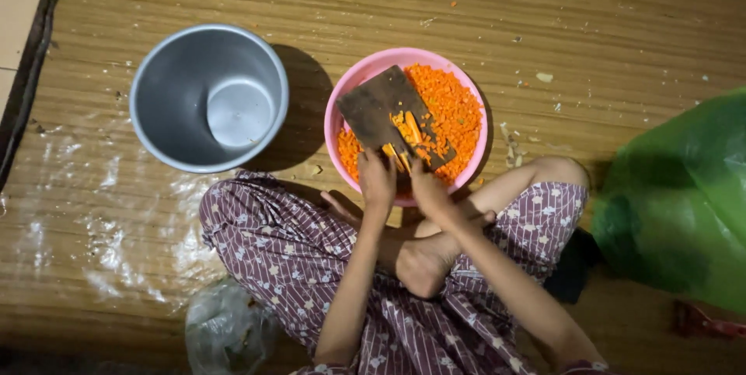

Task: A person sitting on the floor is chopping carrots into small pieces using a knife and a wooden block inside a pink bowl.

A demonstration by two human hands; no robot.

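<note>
Both forearms stretched forward over crossed legs; left hand (pixel 377 177) and right hand (pixel 426 187) closed on carrot sticks (pixel 406 136) against dark board (pixel 386 115) resting in pink bowl (pixel 353 83) on floor.

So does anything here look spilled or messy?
Yes. Small bits of carrot and pale scraps lie scattered on the wooden floor to the right of the pink bowl, outside it. The metal pot stands upright and looks empty.
</note>
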